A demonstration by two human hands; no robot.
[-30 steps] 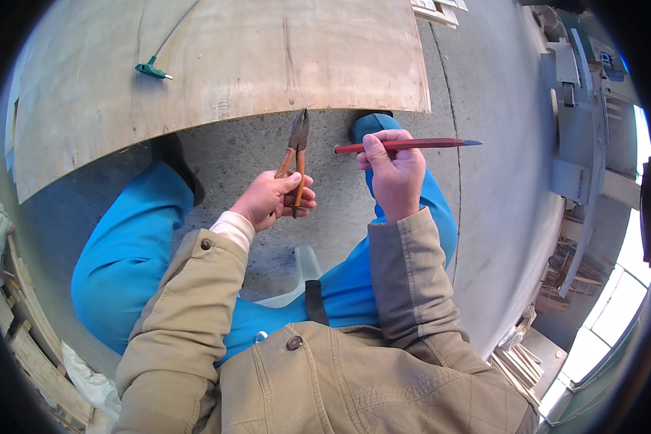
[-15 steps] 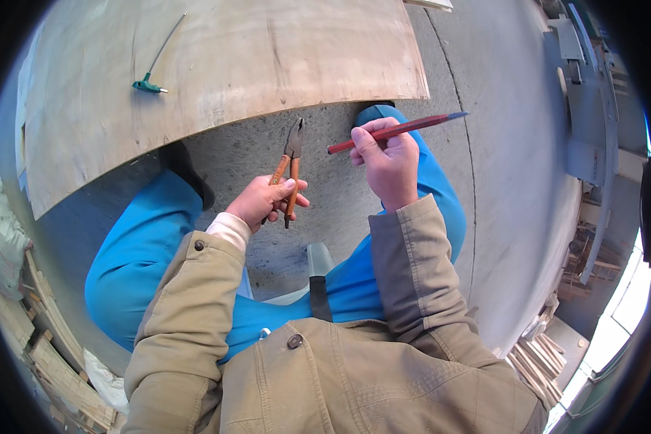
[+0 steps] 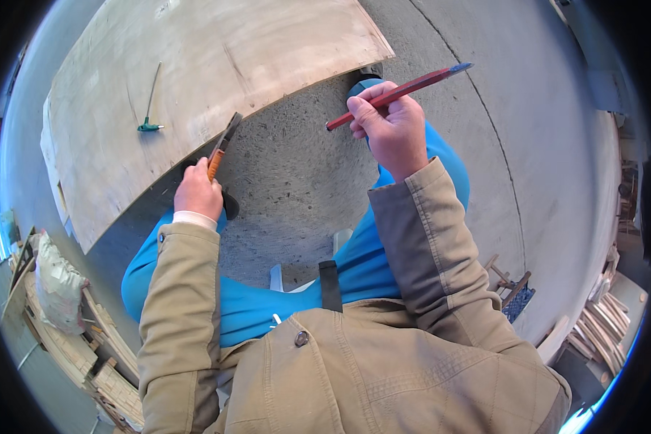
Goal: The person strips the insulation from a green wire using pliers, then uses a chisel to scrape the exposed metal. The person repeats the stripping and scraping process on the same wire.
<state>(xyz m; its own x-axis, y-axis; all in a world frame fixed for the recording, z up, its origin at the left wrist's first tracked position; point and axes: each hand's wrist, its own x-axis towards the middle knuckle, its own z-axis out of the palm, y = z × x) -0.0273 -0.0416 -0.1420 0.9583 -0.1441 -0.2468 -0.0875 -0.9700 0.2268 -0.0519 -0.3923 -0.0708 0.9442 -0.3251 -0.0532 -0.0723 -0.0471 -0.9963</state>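
My left hand (image 3: 198,194) is closed around a pair of pliers (image 3: 225,143) with orange handles. Their dark jaws are together and point up beside the near edge of a plywood board (image 3: 195,50); whether they touch it I cannot tell. The grip ends are hidden in my palm. In my right hand (image 3: 392,134), fingers and thumb grip a long red chisel (image 3: 416,86), slanting up to the right with its bluish-grey tip. It is held in the air above my right knee. On the board lies a green T-handled hex key (image 3: 150,127), its shaft pointing away.
Grey concrete floor (image 3: 289,173) shows between my blue-trousered legs. A low stool edge (image 3: 276,278) shows under me. Timber pieces (image 3: 69,354) and a whitish sack (image 3: 56,282) are at the lower left. Stacked wood strips (image 3: 600,325) and a small stool-like frame (image 3: 513,289) stand at the lower right.
The pliers have moved left with my left hand, toward the board's edge, and their spread handles have come together. My right hand keeps the chisel, a little higher in view. The view has turned.
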